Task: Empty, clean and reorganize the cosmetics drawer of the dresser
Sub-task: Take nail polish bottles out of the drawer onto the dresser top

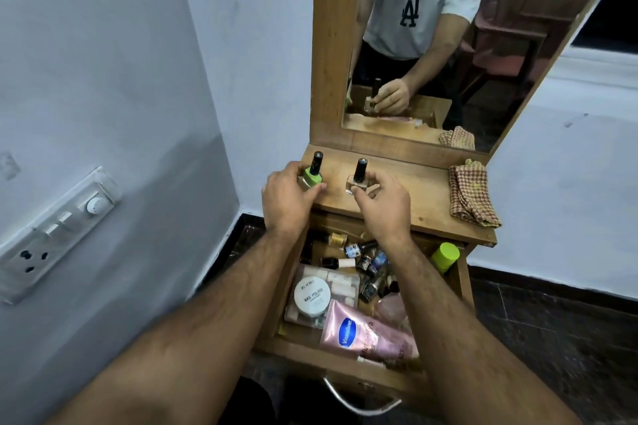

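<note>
Drawer [461, 272]: open, still crowded. On the dresser top [414, 197] above it: green polish bottle [311, 176], gripped by left hand [288, 198]; clear polish bottle [359, 179], pinched by right hand [383, 209]. Seat both upright, then release.

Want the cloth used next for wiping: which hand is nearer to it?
Right. The right hand is at the clear bottle mid-shelf, with bare wood between it and the cloth. The left hand holds the green bottle, farther away.
</note>
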The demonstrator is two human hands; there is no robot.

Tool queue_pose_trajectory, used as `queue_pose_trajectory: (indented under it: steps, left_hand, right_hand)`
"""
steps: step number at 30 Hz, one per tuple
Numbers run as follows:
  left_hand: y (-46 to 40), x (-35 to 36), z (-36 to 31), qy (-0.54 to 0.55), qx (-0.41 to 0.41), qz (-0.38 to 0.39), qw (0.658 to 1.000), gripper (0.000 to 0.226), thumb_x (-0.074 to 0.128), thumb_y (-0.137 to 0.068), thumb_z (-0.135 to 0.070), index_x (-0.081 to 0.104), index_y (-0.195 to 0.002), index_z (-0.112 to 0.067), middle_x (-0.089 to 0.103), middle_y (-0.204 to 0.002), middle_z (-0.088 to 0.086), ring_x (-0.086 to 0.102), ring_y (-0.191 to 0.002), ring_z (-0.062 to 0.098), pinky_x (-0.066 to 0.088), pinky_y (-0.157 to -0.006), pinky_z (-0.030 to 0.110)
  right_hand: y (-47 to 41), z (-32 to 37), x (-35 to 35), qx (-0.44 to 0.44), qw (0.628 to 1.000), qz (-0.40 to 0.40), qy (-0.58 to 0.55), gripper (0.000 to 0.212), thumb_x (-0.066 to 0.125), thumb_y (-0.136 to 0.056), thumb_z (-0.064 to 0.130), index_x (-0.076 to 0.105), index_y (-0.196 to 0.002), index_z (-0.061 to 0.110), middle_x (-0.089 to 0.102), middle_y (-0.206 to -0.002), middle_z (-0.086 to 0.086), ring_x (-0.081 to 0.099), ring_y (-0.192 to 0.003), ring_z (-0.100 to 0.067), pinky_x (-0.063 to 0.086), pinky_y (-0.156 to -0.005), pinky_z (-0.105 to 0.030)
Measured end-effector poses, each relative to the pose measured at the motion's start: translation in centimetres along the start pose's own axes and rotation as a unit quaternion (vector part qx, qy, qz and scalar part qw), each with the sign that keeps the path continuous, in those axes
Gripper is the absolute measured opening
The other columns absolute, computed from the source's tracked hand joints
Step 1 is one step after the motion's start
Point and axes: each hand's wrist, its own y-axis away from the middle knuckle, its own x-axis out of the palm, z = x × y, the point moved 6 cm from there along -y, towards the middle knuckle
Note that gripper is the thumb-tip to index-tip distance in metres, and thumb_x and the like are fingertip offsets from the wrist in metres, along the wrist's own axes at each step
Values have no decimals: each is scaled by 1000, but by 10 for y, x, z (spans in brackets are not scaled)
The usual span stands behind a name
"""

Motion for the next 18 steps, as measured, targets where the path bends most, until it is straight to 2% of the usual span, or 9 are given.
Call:
queue_pose_trajectory:
  steps: [3, 6, 9, 13, 18]
  left_hand:
    - [-33, 13, -8, -42, -9, 11, 999, 52, 80, -74, -48, 65, -118, -24, 73, -101, -1, 64, -99, 21, 52, -89, 42]
    - [-54, 31, -8, -32, -32, 34, 998, 51, 80, -76, -46, 64, -119, -24, 73, -105, 0, 65, -100, 21, 54, -88, 37]
    - [-71, 47, -7, -17, -44, 49, 998, 51, 81, -77, -42, 63, -120, -20, 72, -110, 1, 65, -102, 21, 54, -87, 32]
    - [-86, 58, -6, 2, -44, 45, 998, 54, 81, -77, -42, 63, -122, -18, 71, -111, 2, 65, -102, 20, 54, -86, 31]
    - [-86, 61, 0, 44, -21, 63, 997, 62, 81, -78, -37, 59, -133, -18, 69, -120, -1, 62, -111, 15, 45, -90, 22]
  right_hand:
    - [-33, -3, 12, 15, 999, 17, 34, 19, 73, -87, 25, 70, -106, 23, 69, -103, 9, 61, -86, -9, 54, -81, -32]
    - [-59, -10, 26, 45, 998, 33, 38, 20, 72, -88, 21, 69, -108, 23, 71, -106, 8, 61, -91, -8, 48, -81, -24]
    - [-78, -13, 40, 47, 997, 47, 50, 16, 73, -87, 21, 69, -102, 23, 72, -99, 6, 63, -92, -12, 50, -82, -28]
    - [-100, -11, 52, 31, 996, 49, 68, 21, 73, -86, 21, 70, -107, 21, 72, -101, 5, 64, -93, -14, 52, -84, -29]
    - [-99, -15, 60, 20, 997, 25, 68, 22, 72, -88, 21, 69, -109, 25, 71, -104, 9, 64, -94, -9, 53, -89, -29]
